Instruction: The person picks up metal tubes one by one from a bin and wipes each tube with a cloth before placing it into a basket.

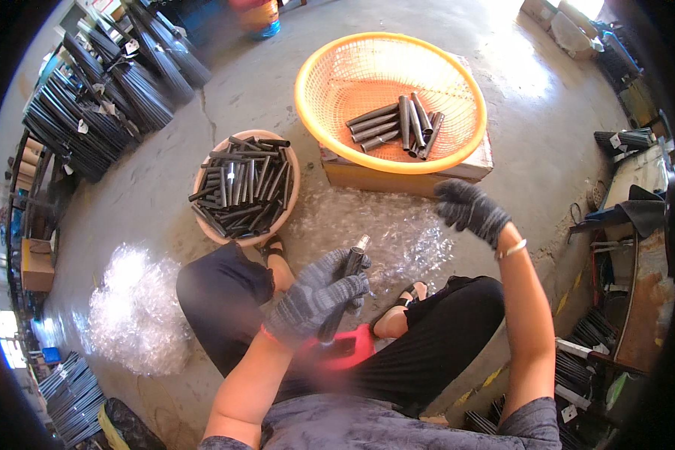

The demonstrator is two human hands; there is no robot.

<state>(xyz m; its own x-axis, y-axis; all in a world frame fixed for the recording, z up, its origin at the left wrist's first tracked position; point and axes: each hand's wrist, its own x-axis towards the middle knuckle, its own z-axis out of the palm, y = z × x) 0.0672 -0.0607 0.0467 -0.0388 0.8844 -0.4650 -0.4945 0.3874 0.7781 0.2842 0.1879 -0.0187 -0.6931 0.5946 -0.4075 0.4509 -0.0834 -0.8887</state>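
Observation:
My left hand (319, 296), in a grey striped knit glove, is closed round a black tube (355, 262) over my lap. The tube is tilted, and a short shiny, clear piece shows at its upper end. My right hand (472, 212), gloved the same way, hovers over the floor by the front right of a cardboard box. Its fingers reach out to the left, and I see nothing in them. On that box sits an orange mesh basket (326, 124) with several black tubes (406, 127) inside. Left of it, a round pinkish basin (293, 169) is heaped with black tubes (240, 180).
Clear plastic wrappings (382, 232) litter the floor between my feet and the cardboard box (382, 180). A bigger heap of clear plastic (139, 315) lies at left. Bundles of long dark tubes (90, 105) stand along the left side. A rusty-topped bench (649, 300) is at right.

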